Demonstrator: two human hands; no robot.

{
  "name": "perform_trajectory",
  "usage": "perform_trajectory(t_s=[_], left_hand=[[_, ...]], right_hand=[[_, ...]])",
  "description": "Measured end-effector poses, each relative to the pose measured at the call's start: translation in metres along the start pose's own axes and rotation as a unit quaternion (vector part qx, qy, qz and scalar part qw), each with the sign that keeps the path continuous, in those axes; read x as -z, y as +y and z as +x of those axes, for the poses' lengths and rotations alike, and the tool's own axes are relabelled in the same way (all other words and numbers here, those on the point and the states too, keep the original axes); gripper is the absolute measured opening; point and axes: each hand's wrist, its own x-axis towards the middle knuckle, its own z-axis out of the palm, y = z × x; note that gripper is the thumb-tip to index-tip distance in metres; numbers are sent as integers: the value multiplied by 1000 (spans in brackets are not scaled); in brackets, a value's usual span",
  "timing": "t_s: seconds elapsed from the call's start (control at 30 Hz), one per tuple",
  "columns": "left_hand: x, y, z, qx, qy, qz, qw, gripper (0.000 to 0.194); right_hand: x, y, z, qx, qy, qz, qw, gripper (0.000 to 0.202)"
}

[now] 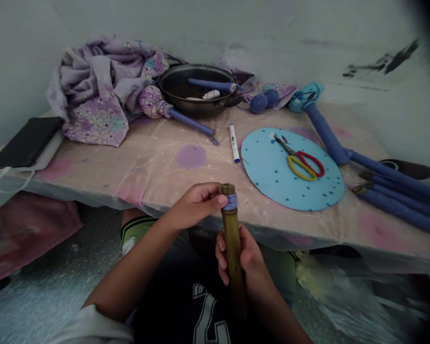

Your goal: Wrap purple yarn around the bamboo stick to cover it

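Note:
A greenish-brown bamboo tube (231, 239) stands nearly upright before my chest, its top close to the table's front edge. Blue cord or fabric strip (231, 202) is wound round it just under the top end. My left hand (197, 204) pinches the wrapped part, thumb pressed on the blue winding and fingers behind it. Lower down, my right hand (249, 260) is wrapped round the tube; the tube's bottom end fades into the dark shirt.
On the table (157, 167) lie a light-blue spotted disc (265, 177) with scissors (301, 165) on it, a marker (234, 143), a dark pan (200, 107), floral cloth (96, 91), a cloth-headed stick (189, 122), blue balls (263, 100), blue-wrapped tubes (401, 205) and a black-topped box (26, 143).

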Motion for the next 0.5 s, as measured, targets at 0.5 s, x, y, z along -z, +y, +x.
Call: perform_trajectory(t_s=[0.5], left_hand=[[2,-11,-1,-23,36,62,997,44]], right_hand=[[1,11,-1,-2,5,42,999,31]])
